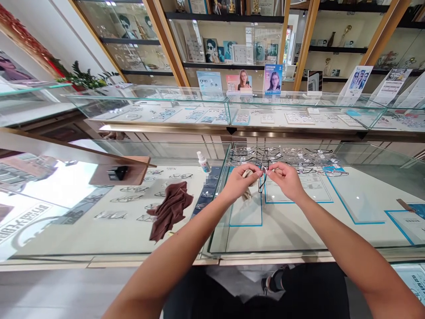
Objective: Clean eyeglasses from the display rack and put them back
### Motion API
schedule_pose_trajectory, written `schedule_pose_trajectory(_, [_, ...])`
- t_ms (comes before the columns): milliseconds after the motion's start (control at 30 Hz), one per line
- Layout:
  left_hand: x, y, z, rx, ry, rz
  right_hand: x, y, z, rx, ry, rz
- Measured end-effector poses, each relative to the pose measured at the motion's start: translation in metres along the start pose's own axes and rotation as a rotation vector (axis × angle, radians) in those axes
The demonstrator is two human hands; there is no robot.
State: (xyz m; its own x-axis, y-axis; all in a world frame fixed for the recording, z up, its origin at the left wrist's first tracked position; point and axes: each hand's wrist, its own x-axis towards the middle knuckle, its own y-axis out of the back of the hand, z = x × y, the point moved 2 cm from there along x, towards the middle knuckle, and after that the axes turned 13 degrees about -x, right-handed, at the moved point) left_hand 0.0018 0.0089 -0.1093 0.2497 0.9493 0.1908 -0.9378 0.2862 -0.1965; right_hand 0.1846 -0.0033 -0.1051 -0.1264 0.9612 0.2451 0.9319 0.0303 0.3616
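In front of me, over the glass counter, I hold a dark-framed pair of eyeglasses [262,182] turned on end. My left hand [241,180] is closed, pinching the glasses between thumb and fingers, with a bunched beige cloth [247,193] tucked in the same hand. My right hand [286,178] is also closed, its fingertips pinching the glasses from the other side. A small pale bit shows between the fingertips; I cannot tell what it is. Just beyond my hands lie several rows of eyeglasses [300,156] on the counter.
Left of my hands, a white spray bottle [203,162] stands on the counter, and a crumpled brown cloth [174,206] lies nearer me. A wooden board [136,173] carries a small black object [117,173]. Across the aisle runs another glass display case [229,110].
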Motion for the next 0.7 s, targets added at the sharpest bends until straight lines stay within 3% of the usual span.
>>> schedule_pose_trajectory(200, [0.003,0.006,-0.007,0.018,-0.013,0.053,0.002,0.004,0.001,0.004,-0.015,0.057])
schedule_pose_trajectory(433, [0.018,0.030,-0.014,-0.060,-0.074,0.214,0.007,0.012,0.002,0.001,-0.074,0.113])
schedule_pose_trajectory(633, [0.026,0.044,-0.018,-0.061,-0.119,0.323,0.009,0.008,0.011,0.012,-0.137,0.094])
schedule_pose_trajectory(700, [0.026,0.046,-0.017,-0.020,-0.153,0.348,0.009,0.007,0.014,-0.018,-0.153,0.015])
